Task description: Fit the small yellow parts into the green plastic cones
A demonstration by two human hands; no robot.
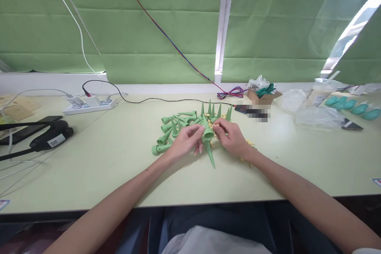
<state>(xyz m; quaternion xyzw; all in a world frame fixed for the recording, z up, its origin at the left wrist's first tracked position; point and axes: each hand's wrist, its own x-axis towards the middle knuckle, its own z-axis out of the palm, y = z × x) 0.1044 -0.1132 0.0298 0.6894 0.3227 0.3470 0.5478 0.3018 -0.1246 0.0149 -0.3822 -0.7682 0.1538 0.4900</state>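
Observation:
My left hand [188,138] pinches a hollow green plastic spike [207,130], its round open end turned toward me. Close on its other side, my right hand [229,135] has thumb and fingers pressed together at a small yellow piece, mostly hidden by the fingertips. Below the held spike, another green spike [210,154] lies with its tip toward me. More green spikes [163,139] lie in a loose pile to the left, and several stand upright behind my hands. Small yellow pieces [250,143] are scattered by my right wrist and among the spikes.
A power strip [89,105] with plugs sits back left, near a black strap-like device [52,134]. A black cable runs along the back to a dark, partly blurred device [253,112]. A cardboard box [264,97], plastic bags [318,117], a cup and teal objects [359,108] stand right.

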